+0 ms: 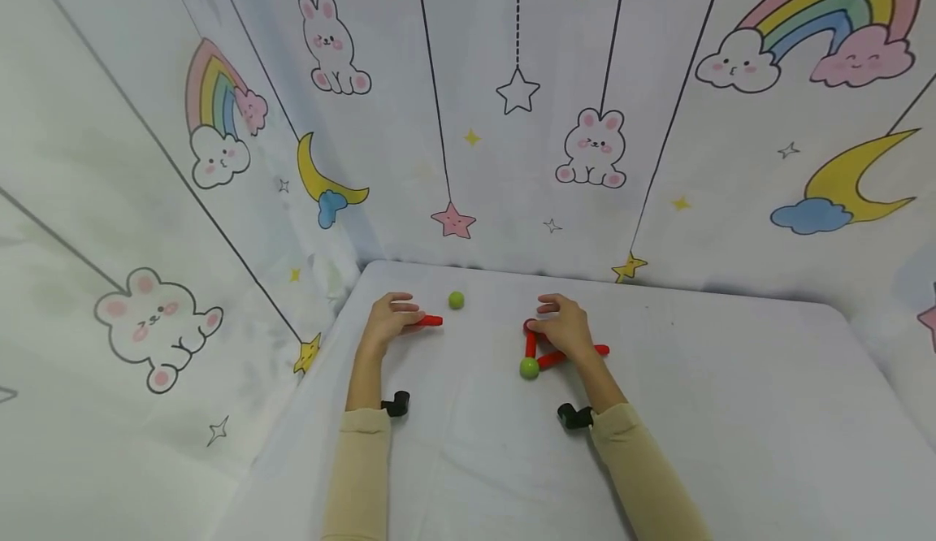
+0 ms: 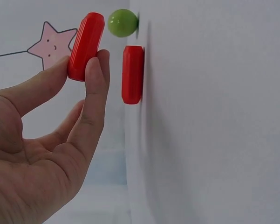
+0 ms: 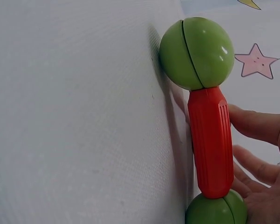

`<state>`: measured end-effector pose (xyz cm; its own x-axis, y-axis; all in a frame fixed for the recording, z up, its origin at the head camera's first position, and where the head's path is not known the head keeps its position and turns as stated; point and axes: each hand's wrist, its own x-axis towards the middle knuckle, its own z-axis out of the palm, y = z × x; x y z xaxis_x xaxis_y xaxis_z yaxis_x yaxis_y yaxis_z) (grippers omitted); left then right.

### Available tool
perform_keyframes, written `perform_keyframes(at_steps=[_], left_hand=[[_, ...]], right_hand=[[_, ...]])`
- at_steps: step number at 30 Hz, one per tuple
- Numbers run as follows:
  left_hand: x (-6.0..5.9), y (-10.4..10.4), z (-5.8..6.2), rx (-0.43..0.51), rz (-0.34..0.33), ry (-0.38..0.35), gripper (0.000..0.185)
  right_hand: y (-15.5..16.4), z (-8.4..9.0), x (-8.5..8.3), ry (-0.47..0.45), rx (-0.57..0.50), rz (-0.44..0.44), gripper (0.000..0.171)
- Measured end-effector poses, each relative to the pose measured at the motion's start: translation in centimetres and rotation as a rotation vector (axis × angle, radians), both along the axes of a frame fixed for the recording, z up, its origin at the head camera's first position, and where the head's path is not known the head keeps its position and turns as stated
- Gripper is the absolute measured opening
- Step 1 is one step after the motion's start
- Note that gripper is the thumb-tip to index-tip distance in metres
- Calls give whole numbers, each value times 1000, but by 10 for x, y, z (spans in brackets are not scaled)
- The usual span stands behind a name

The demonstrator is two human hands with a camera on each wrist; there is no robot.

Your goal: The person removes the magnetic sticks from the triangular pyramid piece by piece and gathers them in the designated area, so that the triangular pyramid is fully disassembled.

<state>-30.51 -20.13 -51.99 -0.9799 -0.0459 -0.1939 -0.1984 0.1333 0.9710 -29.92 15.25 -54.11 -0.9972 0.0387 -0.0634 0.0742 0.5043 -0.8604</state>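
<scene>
Nearest the head camera, two beige sleeves (image 1: 363, 476) reach forward over the white tabletop (image 1: 731, 411). The left hand (image 1: 387, 323) pinches a red stick (image 2: 85, 45) between thumb and fingers, lifted just off the cloth; its long axis points away from the palm toward the star-printed backdrop. A second red stick (image 2: 133, 73) lies flat on the tabletop just beside it, with a loose green ball (image 1: 457, 300) a little beyond. The right hand (image 1: 565, 328) rests on a triangle of red sticks (image 1: 563, 354), fingers relaxed against one stick (image 3: 209, 140) whose ends meet a green ball (image 3: 196, 52) each.
</scene>
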Motion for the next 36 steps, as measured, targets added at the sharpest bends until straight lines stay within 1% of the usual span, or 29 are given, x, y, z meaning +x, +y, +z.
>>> perform_keyframes(at_steps=[7,13,15,20,21,24,30,36], left_hand=[[1,-11,-5,-96,-2,0,61],[0,-18,-7,-141,11,-29,61],[-1,-19,-7,-116,14,-40,61],[-4,-19,-11,36,27,-67,63],[-5,-18,-12,49,31,-69,64],[-6,-17,-13,40,43,-79,63],[-8,-15,-16,-37,85,-90,60],[-10,-14,-18,-87,118,-67,60]], right_hand=[[1,-2,-2,3,11,5,58],[3,-3,-2,11,13,9,59],[3,-3,-3,14,10,7,60],[3,-2,-2,12,8,3,60],[2,-2,-2,11,11,1,60],[2,-1,-2,-1,19,-3,60],[2,-1,-1,-13,17,-8,60],[1,-2,-1,-6,16,-2,60]])
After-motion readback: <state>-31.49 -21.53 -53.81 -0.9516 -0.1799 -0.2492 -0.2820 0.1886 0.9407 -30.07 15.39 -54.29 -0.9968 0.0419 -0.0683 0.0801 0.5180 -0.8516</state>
